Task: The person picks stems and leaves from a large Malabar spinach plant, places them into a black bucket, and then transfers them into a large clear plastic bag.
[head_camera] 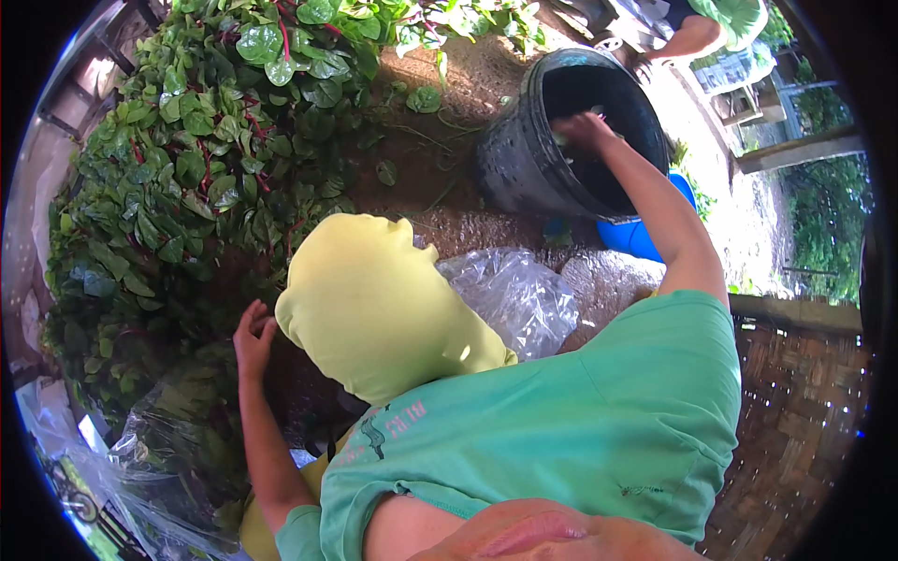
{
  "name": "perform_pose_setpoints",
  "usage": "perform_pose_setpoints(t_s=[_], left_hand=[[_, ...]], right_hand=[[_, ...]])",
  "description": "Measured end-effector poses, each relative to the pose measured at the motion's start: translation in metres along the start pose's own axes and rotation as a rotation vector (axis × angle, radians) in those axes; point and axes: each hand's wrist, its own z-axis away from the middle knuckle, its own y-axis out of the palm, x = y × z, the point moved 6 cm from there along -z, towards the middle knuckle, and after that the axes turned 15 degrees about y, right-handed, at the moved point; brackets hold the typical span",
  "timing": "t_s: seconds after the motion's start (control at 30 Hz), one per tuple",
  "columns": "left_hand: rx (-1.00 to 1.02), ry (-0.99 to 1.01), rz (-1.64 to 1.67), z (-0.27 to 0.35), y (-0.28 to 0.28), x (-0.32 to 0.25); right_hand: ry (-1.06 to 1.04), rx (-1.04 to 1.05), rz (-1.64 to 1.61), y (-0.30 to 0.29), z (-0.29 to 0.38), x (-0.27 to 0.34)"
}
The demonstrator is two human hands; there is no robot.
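Observation:
My left hand (pixel 254 339) is beside the large heap of leafy greens with red stems (pixel 189 161), which look like Malabar spinach. Its fingers are a little apart and nothing shows in them. At the upper right, my right hand (pixel 586 132) reaches into the mouth of a big black plastic bucket (pixel 523 133). That hand is blurred, and I cannot tell if it grips anything. Small pale bits show beside it in the bucket, whose bottom is hidden in shadow. Between my arms is my knee in yellow cloth (pixel 372 301).
Crumpled clear plastic (pixel 515 298) lies by my knee, with more plastic sheeting (pixel 161 456) at lower left. A blue container (pixel 635 238) sits behind the bucket. Another person's arm (pixel 691 42) reaches near its far rim. A woven wall (pixel 793 414) stands at right. Loose leaves (pixel 424 99) lie on the ground.

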Motion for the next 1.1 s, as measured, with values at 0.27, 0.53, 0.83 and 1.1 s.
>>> perform_pose_setpoints(t_s=[0.27,0.53,0.83,1.1], left_hand=[[0.059,0.183,-0.064,-0.048,-0.026,-0.046],[-0.011,0.258,0.032,-0.057,-0.026,-0.065],[-0.066,0.255,0.085,-0.049,-0.044,-0.067],[-0.087,0.211,0.059,-0.042,-0.052,-0.066]], right_hand=[[0.501,-0.379,-0.306,-0.084,0.109,-0.061],[0.84,-0.597,-0.678,-0.078,0.162,-0.113],[0.947,-0.73,-0.904,-0.094,0.172,-0.129],[0.966,-0.835,-0.911,-0.064,0.167,-0.171]])
